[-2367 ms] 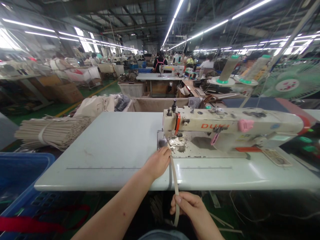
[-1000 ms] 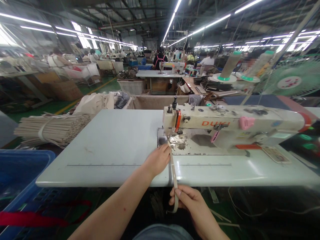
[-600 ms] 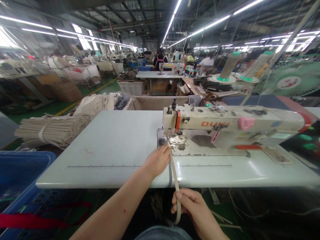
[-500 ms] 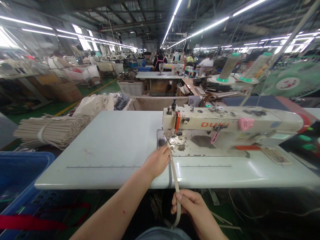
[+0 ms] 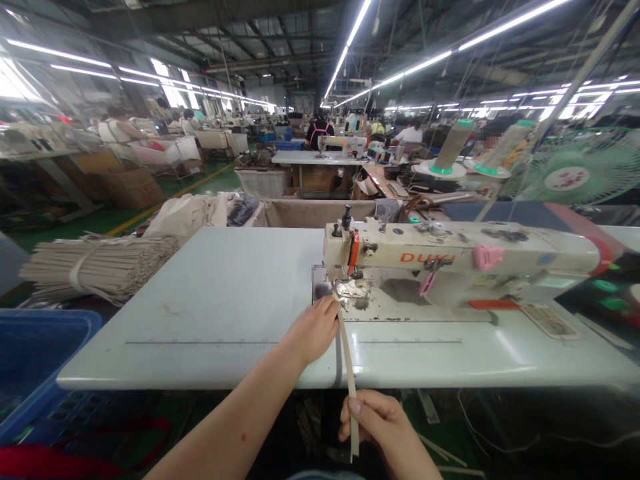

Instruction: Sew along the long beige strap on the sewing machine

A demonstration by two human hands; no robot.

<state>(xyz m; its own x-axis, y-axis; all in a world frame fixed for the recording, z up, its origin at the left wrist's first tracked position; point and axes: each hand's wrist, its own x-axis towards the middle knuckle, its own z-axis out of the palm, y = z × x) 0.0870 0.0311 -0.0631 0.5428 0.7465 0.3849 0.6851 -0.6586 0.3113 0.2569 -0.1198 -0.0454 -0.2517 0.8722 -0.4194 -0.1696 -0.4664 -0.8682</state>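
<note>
A narrow beige fabric strip runs from the needle area of the sewing machine down over the table's front edge. My left hand rests on the table just in front of the presser foot, its fingers closed on the strip close to the needle. Below the table edge, my right hand pinches the strip between thumb and fingers, near its lower end, which hangs just under the hand. The fingertips of my left hand partly hide the strip where it meets the machine.
The white sewing table has a ruler line along its front. A tied bundle of beige strips lies at the left, above a blue plastic basket. Thread cones and a green fan stand at the back right. Other people work farther off.
The strip's lower part, curved in a loop before, now hangs nearly straight with its end showing below my right hand. Both hands keep their hold; the view has tilted slightly.
</note>
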